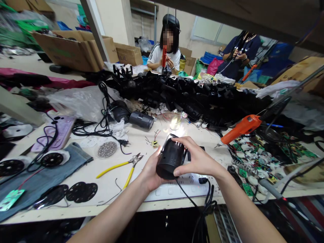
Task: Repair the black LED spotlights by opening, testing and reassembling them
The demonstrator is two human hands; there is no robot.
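Both hands hold a black cylindrical device (170, 160) tilted above a white power strip (174, 189). My left hand (152, 172) cups its left side and underside. My right hand (196, 157) grips it from the right, thumb near the lower end and fingers over the top. A thin black cord (187, 194) runs from its lower end toward a bundle of cable at the table edge. Bright warm light falls on the table just beyond its far end. Left of my hands lie yellow-handled cutting pliers (128, 165), jaws apart. A small circuit board with wires (155, 143) rests beyond them.
A dish of screws (107, 149) and another black cylinder (141, 120) lie on the left. An orange electric screwdriver (240, 128) hangs at right over piled circuit boards (263, 155). Black parts (177, 92) heap across the back. Two people work beyond.
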